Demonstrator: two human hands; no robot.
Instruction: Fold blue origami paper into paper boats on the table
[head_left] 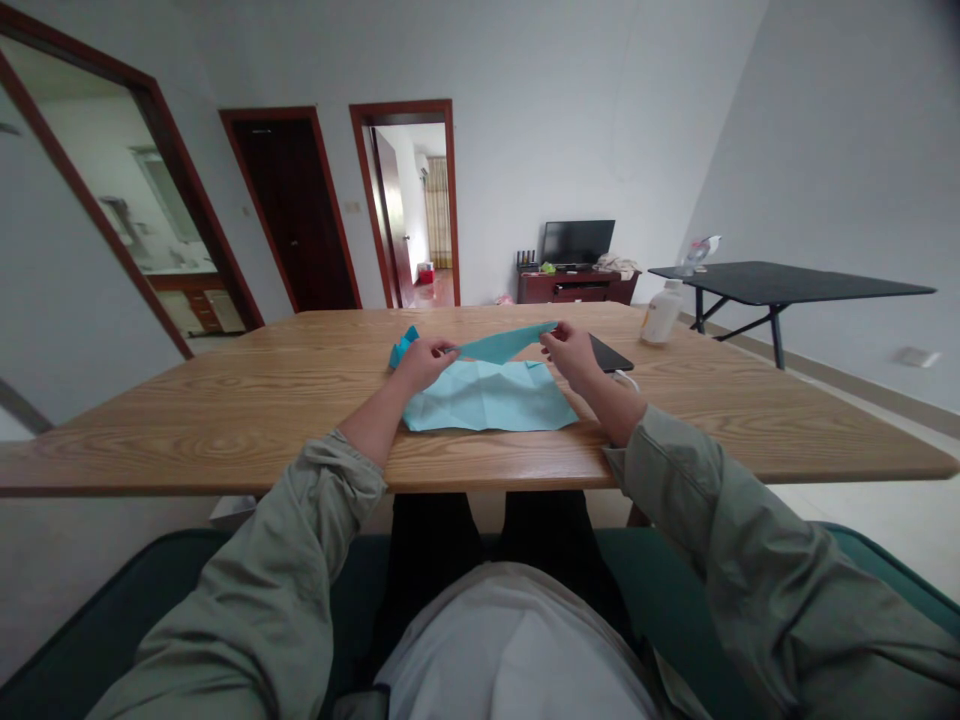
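A creased light blue paper sheet [491,397] lies on the wooden table [247,400] in front of me. Its far edge is lifted and folded over into a darker teal flap [504,345]. My left hand [422,362] pinches the left end of that flap, fingers closed on it. My right hand [570,350] pinches the right end, also closed on the paper. A small folded blue paper piece [403,346] sits just beyond my left hand.
A dark flat tablet or phone [611,355] lies right of my right hand, with a white cable beside it. A white bottle [661,312] stands at the table's far right. A black table [787,283] is off to the right, doorways and a TV stand behind.
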